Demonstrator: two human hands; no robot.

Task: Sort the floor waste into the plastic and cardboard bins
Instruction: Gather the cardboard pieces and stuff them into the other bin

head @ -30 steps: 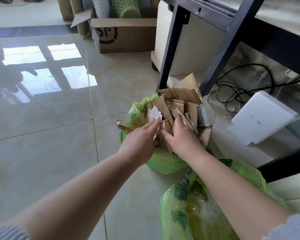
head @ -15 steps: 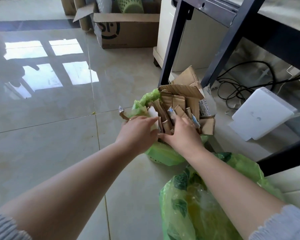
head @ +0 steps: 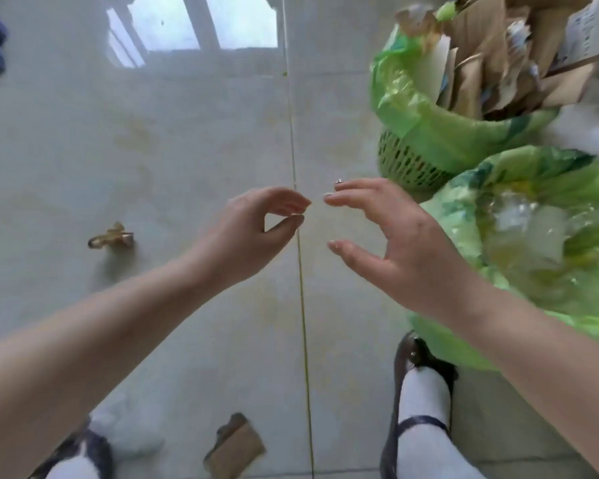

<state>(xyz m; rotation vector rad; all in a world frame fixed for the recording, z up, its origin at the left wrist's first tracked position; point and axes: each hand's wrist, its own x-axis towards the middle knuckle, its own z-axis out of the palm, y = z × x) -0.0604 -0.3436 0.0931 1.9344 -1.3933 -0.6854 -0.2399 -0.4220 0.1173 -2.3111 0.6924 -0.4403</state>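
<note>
My left hand [head: 256, 229] and my right hand [head: 391, 243] hover empty over the tiled floor, fingers loosely curled and apart, fingertips almost meeting. A green perforated bin with a green liner [head: 426, 122], stuffed with torn cardboard pieces [head: 491, 53], stands at the upper right. Nearer me on the right is a second green-lined bin [head: 464, 209] holding clear plastic [head: 533, 229]. A small crumpled cardboard scrap [head: 111, 236] lies on the floor to the left. Another cardboard piece [head: 236, 444] lies between my feet.
My two feet in white socks and dark sandals, the right [head: 422, 395] and the left [head: 80, 458], stand at the bottom. A white crumpled scrap [head: 128, 426] lies by my left foot. A window's reflection [head: 201, 22] shines on the glossy tiles.
Both hands have come off the cardboard in the bin and pulled back over the floor. The view has tipped down, so the bins now sit at the right.
</note>
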